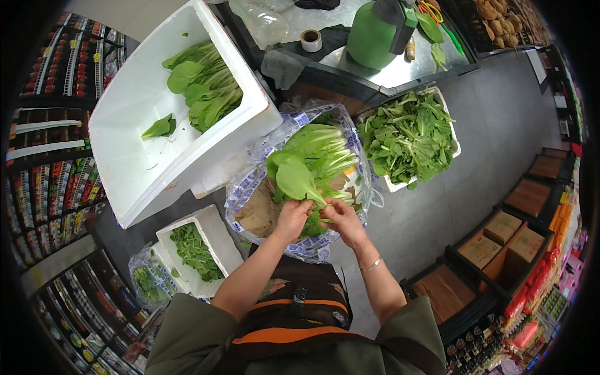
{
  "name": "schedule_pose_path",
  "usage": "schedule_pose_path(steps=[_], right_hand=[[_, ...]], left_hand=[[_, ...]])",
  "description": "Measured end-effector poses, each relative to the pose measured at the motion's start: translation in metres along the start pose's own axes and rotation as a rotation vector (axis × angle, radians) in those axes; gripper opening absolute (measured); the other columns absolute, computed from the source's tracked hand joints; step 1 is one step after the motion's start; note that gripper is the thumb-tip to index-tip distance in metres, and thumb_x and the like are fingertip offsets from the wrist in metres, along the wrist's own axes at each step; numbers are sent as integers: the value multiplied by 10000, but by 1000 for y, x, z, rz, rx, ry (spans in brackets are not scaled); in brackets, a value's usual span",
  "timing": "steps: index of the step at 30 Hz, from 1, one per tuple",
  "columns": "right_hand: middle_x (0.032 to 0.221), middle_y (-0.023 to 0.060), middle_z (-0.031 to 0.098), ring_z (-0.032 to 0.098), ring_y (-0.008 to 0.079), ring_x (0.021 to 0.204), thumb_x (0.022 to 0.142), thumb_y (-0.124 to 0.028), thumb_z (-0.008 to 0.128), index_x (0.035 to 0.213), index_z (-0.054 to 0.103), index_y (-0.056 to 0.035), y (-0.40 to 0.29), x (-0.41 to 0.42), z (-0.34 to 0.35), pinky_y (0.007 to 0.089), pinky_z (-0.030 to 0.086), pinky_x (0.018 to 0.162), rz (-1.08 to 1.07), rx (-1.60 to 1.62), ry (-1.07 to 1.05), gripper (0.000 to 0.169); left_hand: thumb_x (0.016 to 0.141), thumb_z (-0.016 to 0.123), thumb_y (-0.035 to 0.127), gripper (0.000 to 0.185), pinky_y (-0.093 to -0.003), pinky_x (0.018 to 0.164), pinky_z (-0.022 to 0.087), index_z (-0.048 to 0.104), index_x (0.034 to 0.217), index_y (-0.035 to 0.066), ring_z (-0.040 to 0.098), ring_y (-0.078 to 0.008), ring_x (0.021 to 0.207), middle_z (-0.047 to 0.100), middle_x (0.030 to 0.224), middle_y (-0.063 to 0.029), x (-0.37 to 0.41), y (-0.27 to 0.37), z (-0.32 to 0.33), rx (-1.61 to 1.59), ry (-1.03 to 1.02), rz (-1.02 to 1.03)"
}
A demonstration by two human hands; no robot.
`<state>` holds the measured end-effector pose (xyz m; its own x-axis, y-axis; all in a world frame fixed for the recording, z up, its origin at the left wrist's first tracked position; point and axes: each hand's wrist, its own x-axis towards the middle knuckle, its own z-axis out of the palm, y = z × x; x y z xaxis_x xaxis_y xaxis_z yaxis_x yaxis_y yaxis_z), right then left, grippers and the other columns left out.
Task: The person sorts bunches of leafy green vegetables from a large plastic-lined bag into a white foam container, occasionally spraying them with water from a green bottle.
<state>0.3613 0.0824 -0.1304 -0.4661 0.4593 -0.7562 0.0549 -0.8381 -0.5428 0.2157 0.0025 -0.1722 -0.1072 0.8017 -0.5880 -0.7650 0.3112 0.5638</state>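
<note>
Both of my hands hold one small head of leafy greens over a plastic-lined container. My left hand pinches it near the lower leaves, and my right hand grips the pale stem end. Beneath and behind it lie more heads of light green leafy vegetable, their white stems pointing right. They rest inside a clear plastic bag with blue print, beside brown paper. The fingers partly hide the stem. A bracelet circles my right wrist.
A large white foam box at left holds leafy greens. Another foam box of greens stands right, a smaller foam box lower left. On the metal table are a green spray bottle and a tape roll. Wooden crates line the right.
</note>
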Motion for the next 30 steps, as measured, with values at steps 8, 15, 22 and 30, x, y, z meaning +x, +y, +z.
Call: schedule_pose_path(steps=[8, 15, 22, 30], right_hand=[[906, 27, 596, 583, 95, 742, 912, -150, 576, 1047, 623, 0, 32, 7, 6, 222, 514, 649, -149, 127, 245, 207], [925, 38, 576, 564, 102, 771, 948, -171, 503, 1084, 530, -38, 23, 0, 5, 233, 521, 709, -87, 922, 14, 193], [991, 107, 591, 598, 141, 815, 949, -259, 485, 1088, 502, 19, -70, 33, -113, 251, 537, 749, -458, 743, 101, 311], [952, 84, 646, 608, 139, 792, 916, -210, 540, 1050, 589, 19, -129, 118, -67, 231, 481, 738, -274, -240, 190, 269]], left_hand=[[932, 522, 131, 261, -303, 873, 414, 492, 1181, 58, 508, -126, 1076, 567, 1104, -40, -7, -8, 29, 14, 178, 186], [933, 523, 170, 306, -374, 986, 402, 477, 1229, 108, 477, -167, 1169, 528, 1210, -6, -12, -4, 46, -629, 165, 72], [953, 466, 186, 333, -510, 1052, 359, 443, 1277, 112, 438, -192, 1230, 518, 1216, 1, -20, 26, 19, -730, 32, 69], [945, 433, 150, 318, -500, 1065, 311, 448, 1252, 72, 500, -200, 1085, 517, 1087, -48, -43, 41, 1, -794, 155, -45]])
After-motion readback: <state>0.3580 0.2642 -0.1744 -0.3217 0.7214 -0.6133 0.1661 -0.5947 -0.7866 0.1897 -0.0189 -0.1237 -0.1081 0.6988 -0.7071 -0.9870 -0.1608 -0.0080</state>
